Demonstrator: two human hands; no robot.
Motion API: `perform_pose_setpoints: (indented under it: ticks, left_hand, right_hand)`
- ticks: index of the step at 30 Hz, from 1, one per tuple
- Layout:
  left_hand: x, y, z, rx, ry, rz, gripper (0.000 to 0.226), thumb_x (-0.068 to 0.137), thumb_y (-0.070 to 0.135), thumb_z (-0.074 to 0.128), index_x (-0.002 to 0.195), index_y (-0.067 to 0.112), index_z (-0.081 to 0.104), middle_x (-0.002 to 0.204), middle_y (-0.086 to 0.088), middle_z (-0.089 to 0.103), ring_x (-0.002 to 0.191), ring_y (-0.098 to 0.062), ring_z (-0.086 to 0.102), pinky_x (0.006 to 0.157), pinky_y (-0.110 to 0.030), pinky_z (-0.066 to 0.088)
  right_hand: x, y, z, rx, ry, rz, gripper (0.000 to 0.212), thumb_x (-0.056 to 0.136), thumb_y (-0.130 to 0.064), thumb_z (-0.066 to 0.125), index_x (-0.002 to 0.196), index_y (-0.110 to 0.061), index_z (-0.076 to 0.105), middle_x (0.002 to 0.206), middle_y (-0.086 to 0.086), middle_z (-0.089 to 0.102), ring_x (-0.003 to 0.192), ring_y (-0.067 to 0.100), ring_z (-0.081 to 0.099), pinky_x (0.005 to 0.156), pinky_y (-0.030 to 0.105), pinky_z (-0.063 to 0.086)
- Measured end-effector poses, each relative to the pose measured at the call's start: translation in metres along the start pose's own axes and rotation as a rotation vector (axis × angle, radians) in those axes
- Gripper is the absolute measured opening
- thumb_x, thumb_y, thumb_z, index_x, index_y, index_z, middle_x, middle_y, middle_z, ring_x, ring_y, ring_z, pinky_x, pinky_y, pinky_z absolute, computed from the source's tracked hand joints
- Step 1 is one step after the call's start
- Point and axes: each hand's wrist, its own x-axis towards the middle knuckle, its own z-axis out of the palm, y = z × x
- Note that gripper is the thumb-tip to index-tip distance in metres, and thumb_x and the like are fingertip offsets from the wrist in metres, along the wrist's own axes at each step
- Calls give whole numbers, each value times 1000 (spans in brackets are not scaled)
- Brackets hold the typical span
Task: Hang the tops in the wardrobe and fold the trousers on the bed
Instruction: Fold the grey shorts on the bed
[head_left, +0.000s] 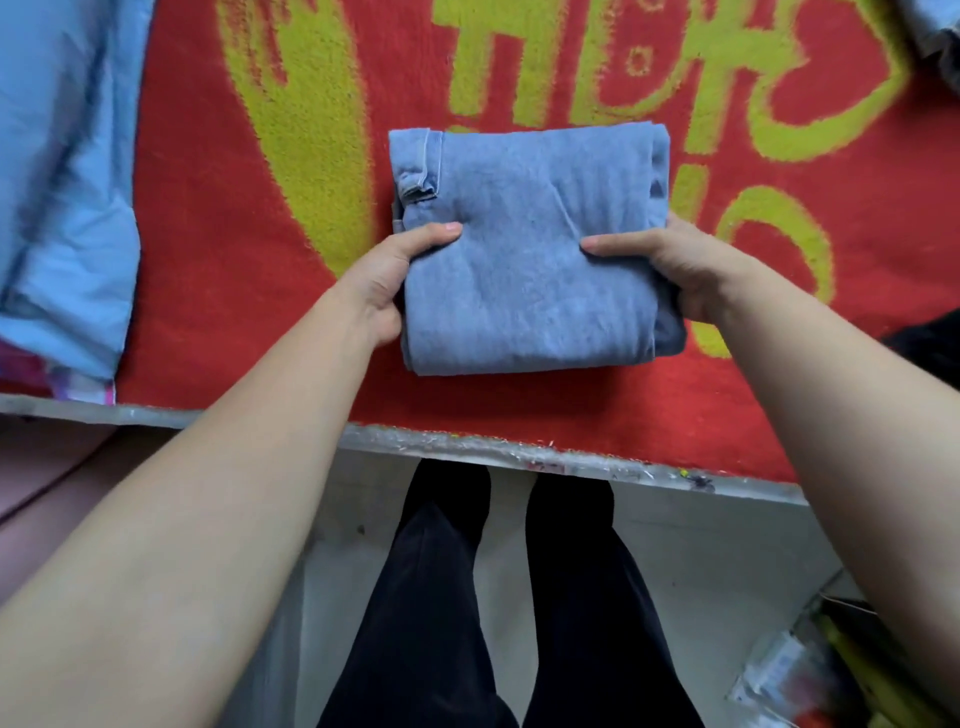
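Folded trousers (524, 270): blue denim, soft washed look, faint vertical ribbing, folded into a thick, roughly square bundle w/ rounded edges. A stitched hem (421, 171) shows at the top L corner, its end turned up. The bundle lies on the bed, on a red blanket (208, 260), near the front edge and approx mid-frame.

L grip (387, 280) pinches the bundle's L side: thumb flat on top, fingers tucked under/behind the denim, out of sight. R grip (675, 265) mirrors it on the R side, thumb on top, fingers hidden round the edge. Both forearms bare.

Blanket is fuzzy, short-pile, w/ big yellow-green lettering (623, 62) woven in. The characters are cut off by the frame and partly under the bundle, so can't read them.

A light blue quilt (62, 182), smooth and puffy w/ creases, lies on the bed's L part. A bit of pale blue-grey fabric (935, 31) sits at the top R corner, and a dark item (930, 348) at the R edge; can't tell what it is.

Bed edge (467, 447) is pale grey, scuffed. Below it, the person's legs in black trousers (441, 597).

Bottom R: clear plastic packets (789, 670), crinkly, w/ yellow and red contents, too blurred to identify.
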Motion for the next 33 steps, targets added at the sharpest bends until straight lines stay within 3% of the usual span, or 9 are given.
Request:
perform_pose_setpoints:
  ticks: [7, 10, 14, 16, 19, 22, 24, 28, 33]
  left_hand:
    - [-27, -14, 15, 111, -22, 10, 8, 84, 14, 69, 87, 15, 77, 91, -5, 77, 82, -16, 75, 64, -24, 57]
    - [-54, -1, 31, 133, -49, 46, 12, 88, 17, 66, 96, 14, 75, 94, -3, 77, 84, -15, 74, 68, -24, 57]
    - [-110, 35, 50, 70, -76, 105, 31, 90, 47, 60, 90, 23, 79, 91, 3, 76, 88, -13, 72, 76, -28, 56]
    - [-146, 56, 59, 46, -90, 129, 42, 87, 60, 58, 92, 24, 79, 96, 3, 75, 94, -15, 71, 85, -32, 53]
    - [-203, 90, 74, -18, -116, 172, 63, 78, 73, 58, 112, 20, 70, 114, 0, 65, 112, -22, 62, 105, -37, 43]
    - [-265, 120, 90, -66, -158, 256, 83, 74, 86, 45, 126, 23, 58, 123, -5, 49, 123, -28, 44, 118, -41, 21]
    - [-307, 136, 98, -96, -211, 329, 82, 75, 87, 42, 118, 21, 65, 115, -5, 57, 118, -29, 51, 111, -42, 31]
    - [-381, 153, 104, -57, -231, 454, 67, 77, 81, 48, 92, 20, 69, 86, -3, 60, 80, -25, 56, 75, -37, 41]
    - [-437, 123, 94, -70, -111, 523, 56, 74, 73, 59, 91, 20, 63, 78, -1, 58, 69, -24, 52, 64, -34, 42]
  right_hand:
    - [-43, 20, -16, 97, -37, 89, 49, 69, -11, 86, 116, -12, 71, 113, 5, 75, 104, 22, 73, 76, 36, 62]
    - [-72, 5, -23, 199, -39, 87, 44, 73, -18, 77, 117, -13, 72, 115, 7, 74, 108, 27, 71, 75, 36, 61]
    - [-130, -42, -33, 413, -128, -5, 43, 77, -49, 63, 106, -20, 75, 107, 4, 73, 98, 27, 69, 77, 36, 58]
    - [-165, -72, -34, 485, -166, -72, 52, 77, -57, 62, 113, -21, 73, 115, 5, 71, 105, 30, 67, 89, 40, 55]
    - [-221, -120, -30, 461, -196, -169, 61, 82, -61, 57, 129, -24, 66, 138, 7, 62, 125, 33, 59, 107, 44, 43]
    - [-280, -162, -25, 399, -259, -280, 67, 85, -66, 50, 138, -27, 61, 143, 7, 58, 130, 33, 56, 105, 48, 44]
    - [-315, -185, -24, 387, -346, -347, 71, 86, -69, 48, 143, -27, 55, 144, 8, 57, 132, 35, 54, 99, 51, 48]
    - [-368, -223, -22, 381, -531, -402, 80, 84, -69, 54, 148, -22, 48, 146, 14, 54, 129, 39, 56, 91, 53, 53]
    - [-386, -247, -17, 273, -746, -313, 79, 86, -73, 51, 150, -26, 45, 156, 11, 41, 139, 40, 44, 104, 59, 43]
